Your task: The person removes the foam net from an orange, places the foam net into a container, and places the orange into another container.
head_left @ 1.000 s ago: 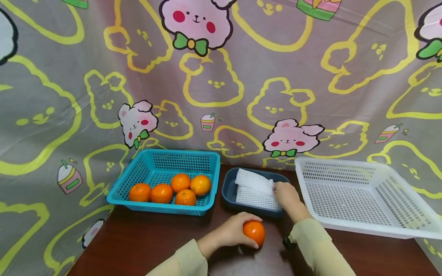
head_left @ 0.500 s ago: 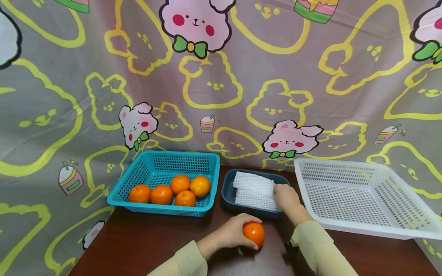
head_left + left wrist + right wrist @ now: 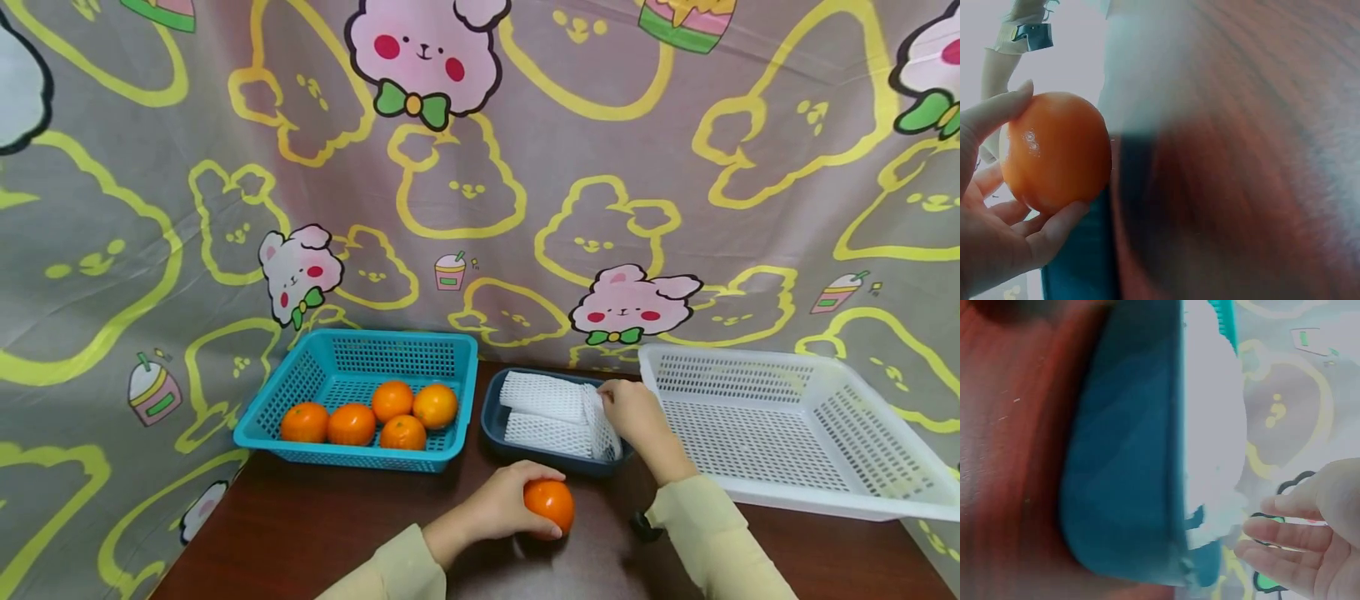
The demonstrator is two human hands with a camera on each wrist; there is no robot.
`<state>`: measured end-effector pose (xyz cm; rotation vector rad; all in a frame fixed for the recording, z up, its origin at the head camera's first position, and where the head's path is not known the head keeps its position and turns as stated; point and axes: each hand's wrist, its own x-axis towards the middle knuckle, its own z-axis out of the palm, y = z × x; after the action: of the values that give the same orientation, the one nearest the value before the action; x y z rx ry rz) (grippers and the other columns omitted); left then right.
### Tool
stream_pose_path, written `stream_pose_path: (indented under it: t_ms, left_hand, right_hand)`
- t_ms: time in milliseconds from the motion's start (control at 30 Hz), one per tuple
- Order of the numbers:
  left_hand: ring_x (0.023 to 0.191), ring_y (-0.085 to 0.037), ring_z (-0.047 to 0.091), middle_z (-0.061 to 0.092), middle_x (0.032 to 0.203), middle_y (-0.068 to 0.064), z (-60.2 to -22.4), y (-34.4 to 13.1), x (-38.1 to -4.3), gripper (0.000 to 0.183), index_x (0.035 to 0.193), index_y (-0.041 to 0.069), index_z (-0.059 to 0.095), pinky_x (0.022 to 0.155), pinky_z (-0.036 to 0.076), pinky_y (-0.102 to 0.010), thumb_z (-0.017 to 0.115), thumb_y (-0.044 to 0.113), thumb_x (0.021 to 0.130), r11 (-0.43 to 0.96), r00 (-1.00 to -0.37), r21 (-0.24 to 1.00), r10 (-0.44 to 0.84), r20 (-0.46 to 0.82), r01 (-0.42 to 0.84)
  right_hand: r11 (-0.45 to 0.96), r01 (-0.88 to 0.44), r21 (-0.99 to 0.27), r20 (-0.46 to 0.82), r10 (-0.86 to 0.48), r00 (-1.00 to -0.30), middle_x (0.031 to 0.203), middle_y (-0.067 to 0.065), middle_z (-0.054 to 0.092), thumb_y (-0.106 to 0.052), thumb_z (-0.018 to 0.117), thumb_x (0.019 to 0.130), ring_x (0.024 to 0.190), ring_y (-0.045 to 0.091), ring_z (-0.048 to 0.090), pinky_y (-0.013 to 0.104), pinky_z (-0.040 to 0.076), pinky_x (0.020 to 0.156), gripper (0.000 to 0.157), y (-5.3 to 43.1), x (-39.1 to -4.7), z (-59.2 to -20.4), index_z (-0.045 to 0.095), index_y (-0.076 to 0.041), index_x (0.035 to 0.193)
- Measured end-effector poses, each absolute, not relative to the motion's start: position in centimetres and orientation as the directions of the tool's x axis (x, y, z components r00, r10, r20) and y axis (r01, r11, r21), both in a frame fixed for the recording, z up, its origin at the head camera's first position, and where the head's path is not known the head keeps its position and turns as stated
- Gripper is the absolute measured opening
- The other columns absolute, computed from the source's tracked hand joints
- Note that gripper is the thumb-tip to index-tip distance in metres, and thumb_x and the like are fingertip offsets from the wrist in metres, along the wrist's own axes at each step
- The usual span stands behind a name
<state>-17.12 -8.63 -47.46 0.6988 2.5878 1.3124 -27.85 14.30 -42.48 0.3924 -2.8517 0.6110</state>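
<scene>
My left hand (image 3: 504,504) grips an orange (image 3: 551,507) just above the dark table, thumb and fingers curved round its side. The left wrist view shows that orange (image 3: 1057,153) closely, shiny and whole. A dark blue tray (image 3: 491,429) behind it holds white foam net sleeves (image 3: 543,396) lying in a pile. Over the tray's right end, my right hand (image 3: 637,412) pinches the upper edge of one foam net sleeve (image 3: 598,425), which slants downward there. In the right wrist view, the fingers (image 3: 1285,536) point toward the overexposed white netting, where contact is hard to see.
To the left, a turquoise basket (image 3: 255,437) holds several oranges (image 3: 352,423). A white perforated basket (image 3: 757,433) stands right of the tray, close to my right forearm. A patterned cloth (image 3: 480,250) hangs behind everything. The dark wooden table (image 3: 300,517) spreads in front.
My right hand has shifted slightly up and right, drawing one foam net sleeve's end away from the pile, so it now slants across the tray's right side. The left hand and orange barely move.
</scene>
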Motion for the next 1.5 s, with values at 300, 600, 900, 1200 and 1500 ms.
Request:
stream_pose_path:
  t_ms: [300, 600, 900, 1200, 1500]
  left_hand:
    - [0.11, -0.009, 0.058, 0.064, 0.127, 0.005, -44.8, -9.9, -16.8, 0.058, 0.133, 0.016, 0.068, 0.092, 0.051, -0.03, 0.088, 0.032, 0.081, 0.503, -0.895, 0.794, 0.431, 0.112, 0.342]
    - [0.106, -0.016, 0.059, 0.063, 0.131, 0.0, -42.2, -11.4, -16.4, 0.058, 0.136, 0.015, 0.065, 0.088, 0.053, -0.032, 0.086, 0.032, 0.084, 0.515, -0.911, 0.789, 0.391, 0.132, 0.336]
    - [0.11, -0.025, 0.061, 0.061, 0.135, -0.004, -40.5, -14.5, -16.2, 0.06, 0.138, 0.016, 0.063, 0.089, 0.055, -0.044, 0.085, 0.036, 0.086, 0.529, -0.941, 0.785, 0.272, 0.203, 0.322]
    - [0.108, -0.028, 0.06, 0.063, 0.131, -0.006, -39.3, -18.0, -16.8, 0.059, 0.138, 0.017, 0.064, 0.085, 0.057, -0.047, 0.086, 0.03, 0.085, 0.538, -0.977, 0.818, 0.057, 0.206, 0.203]
    - [0.105, -0.031, 0.061, 0.061, 0.126, -0.012, -39.7, -19.9, -17.9, 0.06, 0.141, 0.016, 0.06, 0.078, 0.059, -0.043, 0.084, 0.026, 0.087, 0.488, -0.979, 0.86, -0.052, 0.199, 0.149]
  right_hand:
    - [0.81, -0.326, -0.487, 0.22, -0.247, -0.944, 0.104, 0.019, 0.074, -0.011, 0.065, 0.099, 0.081, 0.029, 0.065, 0.047, 0.057, 0.076, 0.023, 14.4, -27.3, -40.7, 0.074, 0.002, 0.115]
    - [0.743, -0.379, -0.551, 0.22, -0.309, -0.925, 0.106, 0.018, 0.073, -0.013, 0.066, 0.099, 0.086, 0.031, 0.068, 0.045, 0.059, 0.076, 0.029, 13.6, -26.6, -40.2, 0.07, 0.0, 0.125]
    - [0.613, -0.452, -0.648, 0.266, -0.373, -0.889, 0.109, 0.014, 0.073, -0.011, 0.069, 0.098, 0.091, 0.032, 0.069, 0.043, 0.059, 0.075, 0.032, 11.0, -24.8, -40.4, 0.068, -0.001, 0.128]
    - [0.457, -0.46, -0.761, 0.281, -0.407, -0.869, 0.111, 0.011, 0.072, -0.007, 0.07, 0.096, 0.081, 0.02, 0.069, 0.03, 0.058, 0.067, 0.033, 6.9, -23.6, -42.4, 0.068, -0.004, 0.129]
    - [0.237, -0.352, -0.905, 0.221, -0.443, -0.869, 0.129, 0.025, 0.061, -0.011, 0.071, 0.097, 0.082, 0.024, 0.071, 0.027, 0.058, 0.071, 0.048, 2.2, -22.8, -45.2, 0.058, 0.004, 0.141]
